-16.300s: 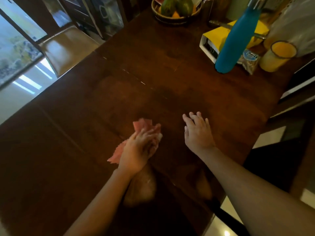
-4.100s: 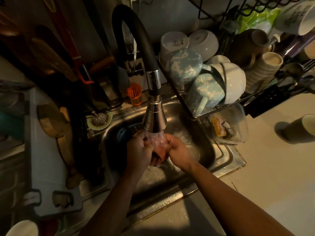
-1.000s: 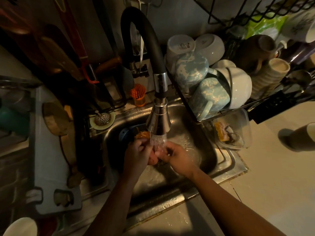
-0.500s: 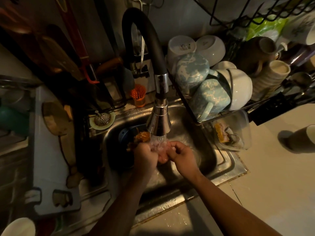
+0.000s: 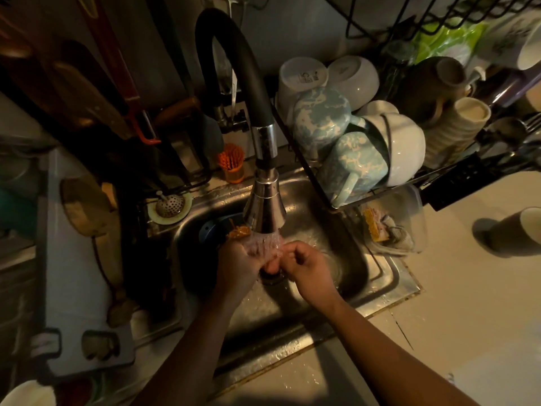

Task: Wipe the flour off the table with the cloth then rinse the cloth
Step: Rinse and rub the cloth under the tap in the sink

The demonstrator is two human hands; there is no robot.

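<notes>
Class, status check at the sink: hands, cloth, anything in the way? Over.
Left hand grips cloth under running tap. Right hand pinches its edge. Orange scraps behind, not blocking.

So the stainless steel sink [image 5: 380, 276] sits mid-scene, sunk into the pale stone counter [image 5: 468, 317], which runs off right and near. The black gooseneck tap with a chrome spray head [image 5: 265, 206] arches from the far wall over the basin. Right under it is the pink cloth [image 5: 263, 247], between the left hand [image 5: 237, 265] and right hand [image 5: 304, 268] (left grips it, right pinches its right edge). Right of the tap, the black wire dish rack [image 5: 450, 183] holds two blue-and-white marbled mugs [image 5: 351, 168], with white bowls [image 5: 354, 74] behind them. A clear plastic tub [image 5: 409, 218] sits on the sink's right rim, under the rack. A perforated metal strainer plug [image 5: 169, 205] rests at the rim's far-left corner, and a small orange brush pot [image 5: 232, 165] stands behind the basin.
</notes>
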